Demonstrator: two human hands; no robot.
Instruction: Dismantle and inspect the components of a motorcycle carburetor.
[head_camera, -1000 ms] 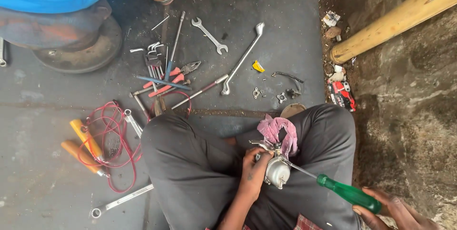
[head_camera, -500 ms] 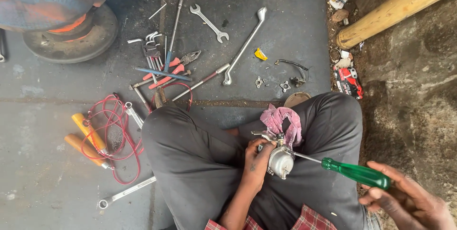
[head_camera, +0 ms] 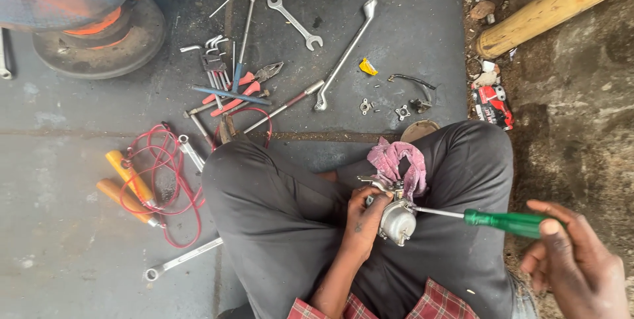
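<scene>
I sit cross-legged in dark trousers on a concrete floor. My left hand (head_camera: 362, 221) grips a small silver carburettor (head_camera: 398, 218) over my lap, with a pink rag (head_camera: 397, 162) lying just above it on my knee. My right hand (head_camera: 576, 261) holds a green-handled screwdriver (head_camera: 508, 221) by its handle; the thin shaft reaches left and its tip touches the carburettor.
Tools lie on the floor ahead: two spanners (head_camera: 295, 23), a long wrench (head_camera: 345, 55), red-handled pliers (head_camera: 238, 88), orange-handled screwdrivers (head_camera: 125, 180) with red cable (head_camera: 173, 180), small metal parts (head_camera: 401, 111). Another person sits on a round metal disc (head_camera: 99, 41) at top left. A wooden pole (head_camera: 555, 5) lies top right.
The view has drifted so everything sits slightly lower and right. My right hand has risen further into view, still holding the screwdriver against the carburettor.
</scene>
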